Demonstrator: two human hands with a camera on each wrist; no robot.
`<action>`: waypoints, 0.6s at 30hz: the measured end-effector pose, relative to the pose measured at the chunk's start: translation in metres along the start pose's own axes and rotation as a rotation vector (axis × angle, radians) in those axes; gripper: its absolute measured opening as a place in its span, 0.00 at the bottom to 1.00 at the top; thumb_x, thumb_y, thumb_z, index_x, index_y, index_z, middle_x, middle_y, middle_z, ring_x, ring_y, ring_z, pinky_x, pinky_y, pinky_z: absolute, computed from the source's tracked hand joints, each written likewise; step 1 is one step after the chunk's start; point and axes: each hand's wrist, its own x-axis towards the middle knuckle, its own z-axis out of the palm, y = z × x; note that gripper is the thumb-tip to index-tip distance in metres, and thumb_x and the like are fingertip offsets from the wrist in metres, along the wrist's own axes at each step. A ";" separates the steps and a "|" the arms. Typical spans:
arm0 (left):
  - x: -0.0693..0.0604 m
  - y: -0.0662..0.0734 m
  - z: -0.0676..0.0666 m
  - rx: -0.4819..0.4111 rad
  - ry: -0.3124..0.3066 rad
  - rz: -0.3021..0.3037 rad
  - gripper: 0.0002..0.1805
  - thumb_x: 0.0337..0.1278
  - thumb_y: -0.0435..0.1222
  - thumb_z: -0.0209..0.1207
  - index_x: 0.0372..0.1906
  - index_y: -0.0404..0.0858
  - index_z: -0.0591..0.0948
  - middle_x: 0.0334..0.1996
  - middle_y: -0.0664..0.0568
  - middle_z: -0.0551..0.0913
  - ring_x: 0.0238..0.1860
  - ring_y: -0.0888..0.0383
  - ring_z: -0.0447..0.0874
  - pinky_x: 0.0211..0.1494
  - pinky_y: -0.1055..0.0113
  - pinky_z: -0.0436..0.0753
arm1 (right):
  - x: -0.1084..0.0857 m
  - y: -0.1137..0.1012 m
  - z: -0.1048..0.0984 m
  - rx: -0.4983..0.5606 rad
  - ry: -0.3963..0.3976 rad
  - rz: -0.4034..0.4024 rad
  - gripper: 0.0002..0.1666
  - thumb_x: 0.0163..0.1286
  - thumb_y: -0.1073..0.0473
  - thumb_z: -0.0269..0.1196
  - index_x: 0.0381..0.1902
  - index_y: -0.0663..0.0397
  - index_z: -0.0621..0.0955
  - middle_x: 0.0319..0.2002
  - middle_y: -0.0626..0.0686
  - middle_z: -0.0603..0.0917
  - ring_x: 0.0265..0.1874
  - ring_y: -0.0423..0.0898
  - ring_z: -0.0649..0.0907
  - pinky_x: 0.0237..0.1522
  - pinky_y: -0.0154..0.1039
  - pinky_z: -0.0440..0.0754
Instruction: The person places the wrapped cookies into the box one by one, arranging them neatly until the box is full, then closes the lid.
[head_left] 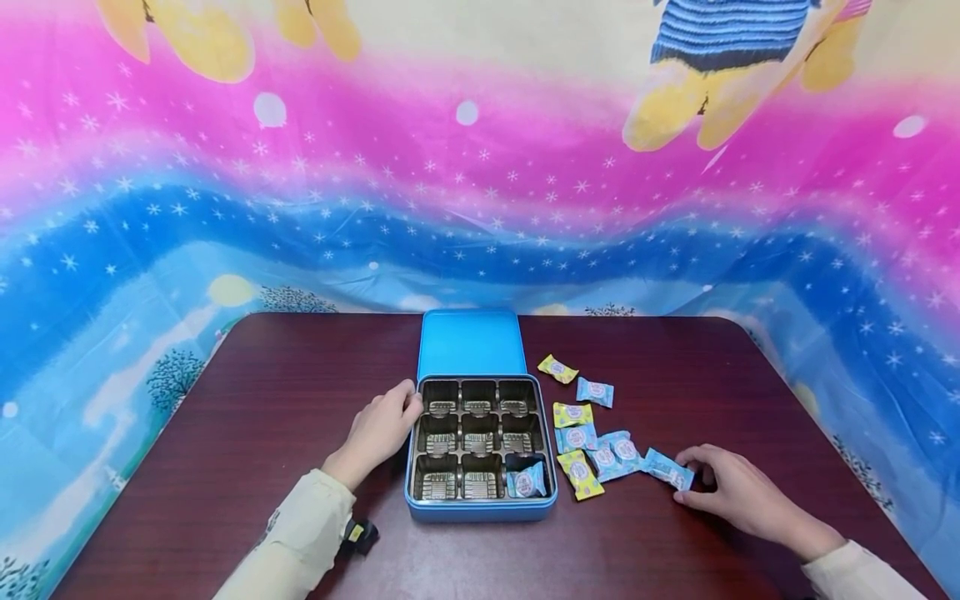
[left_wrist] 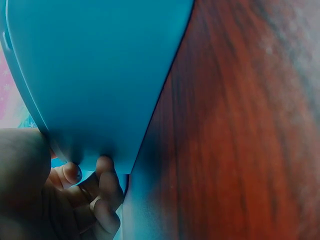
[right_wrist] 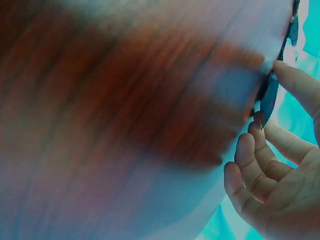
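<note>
A blue tin stands at the table's middle, its lid folded back behind it. Inside is a brown tray with square compartments; the near right one holds a blue wrapped candy. My left hand grips the tin's left side near the back corner. The left wrist view has its bent fingers against the outer wall. To the right of the tin, my right hand pinches the end of a blue wrapped candy between thumb and index finger; the candy lies at or just over the table.
Several wrapped candies lie right of the tin: yellow candies and blue candies, some overlapping. A small black object sits by the left sleeve. A patterned cloth hangs behind the dark red table.
</note>
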 end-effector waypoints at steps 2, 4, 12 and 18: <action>0.000 0.000 0.000 -0.001 -0.003 -0.002 0.13 0.72 0.44 0.47 0.28 0.46 0.66 0.19 0.54 0.64 0.20 0.56 0.64 0.26 0.62 0.62 | 0.000 0.000 0.000 -0.005 0.009 0.004 0.25 0.58 0.46 0.74 0.49 0.51 0.84 0.35 0.42 0.80 0.29 0.31 0.71 0.30 0.32 0.71; 0.000 0.000 -0.001 0.000 -0.003 -0.003 0.13 0.72 0.44 0.47 0.28 0.46 0.66 0.19 0.54 0.64 0.21 0.56 0.64 0.26 0.62 0.62 | 0.000 -0.001 0.000 -0.008 0.018 0.012 0.25 0.59 0.45 0.73 0.50 0.52 0.84 0.36 0.43 0.81 0.29 0.31 0.71 0.30 0.32 0.71; 0.000 0.000 -0.001 -0.004 0.001 -0.006 0.14 0.72 0.44 0.47 0.28 0.46 0.66 0.19 0.55 0.64 0.20 0.56 0.63 0.26 0.63 0.62 | 0.001 -0.001 0.000 -0.017 0.060 0.043 0.23 0.66 0.44 0.69 0.50 0.52 0.85 0.36 0.43 0.81 0.27 0.31 0.70 0.29 0.33 0.69; 0.000 -0.001 0.000 -0.003 -0.006 -0.009 0.14 0.71 0.45 0.47 0.28 0.46 0.67 0.19 0.54 0.65 0.21 0.56 0.65 0.26 0.62 0.63 | 0.001 0.001 -0.001 -0.035 0.086 0.057 0.22 0.66 0.44 0.68 0.50 0.52 0.85 0.36 0.44 0.80 0.28 0.32 0.70 0.29 0.33 0.67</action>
